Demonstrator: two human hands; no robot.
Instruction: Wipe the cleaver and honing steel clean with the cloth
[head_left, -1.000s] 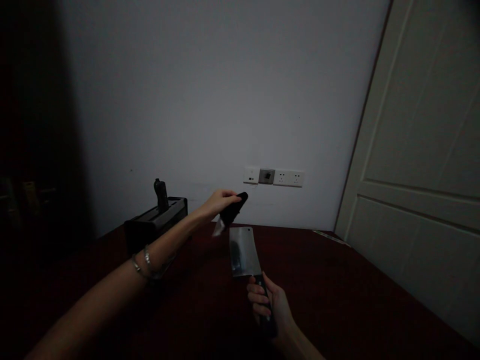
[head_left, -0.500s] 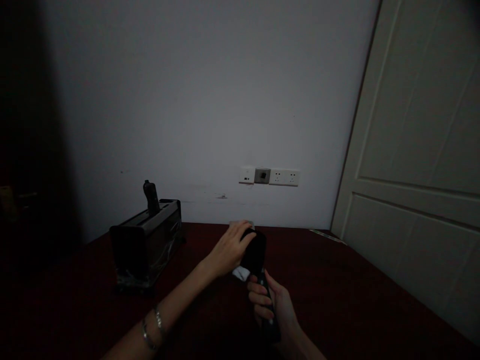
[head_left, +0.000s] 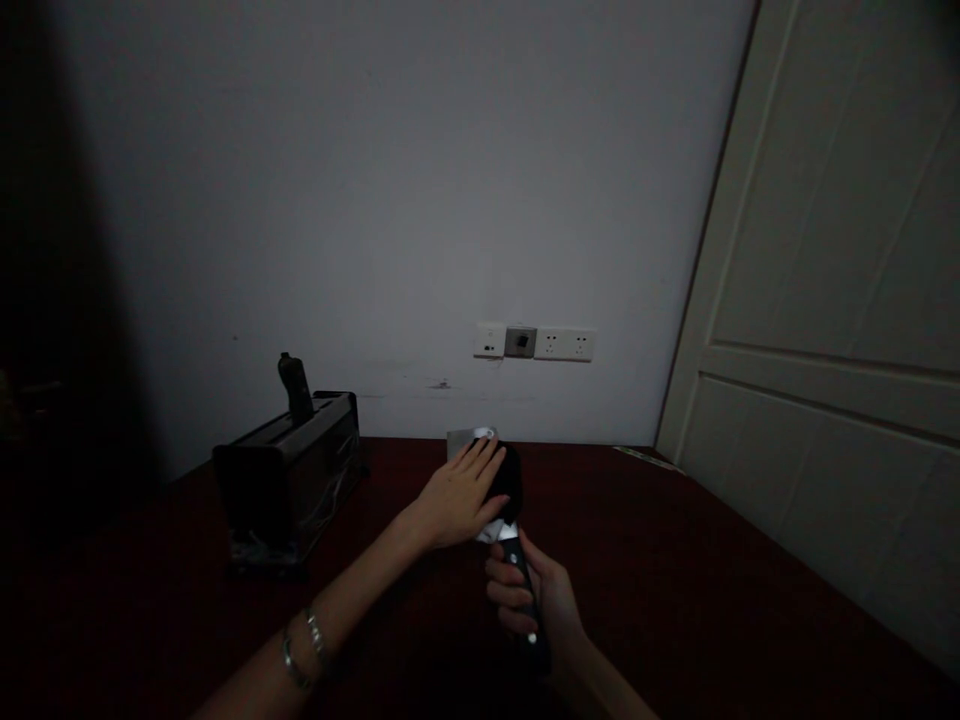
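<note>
My right hand [head_left: 536, 595] is closed around the dark, riveted handle [head_left: 513, 560] of a cleaver. Its broad blade [head_left: 459, 440] points away from me toward the wall; part of it looks pale grey and part nearly black in the dim light. Across the blade lies my left hand [head_left: 459, 498], fingers stretched out and thumb apart. A whitish patch shows under the thumb near the handle; whether it is cloth or a reflection I cannot make out. To the left stands a knife block [head_left: 289, 470] with a dark handle [head_left: 296, 385] sticking up from a slot.
The dark red tabletop [head_left: 637, 560] runs back to a pale wall [head_left: 375, 200]. Sockets [head_left: 566, 344] sit on the wall behind the hands. A panelled white door [head_left: 825, 400] borders the right side. A thin strip [head_left: 649, 459] lies near the table's back right edge.
The left hand has turned flatter over the blade, its fingers more spread. The cleaver has tilted, showing more of its grey blade and a bright part by the handle. The view has shifted slightly.
</note>
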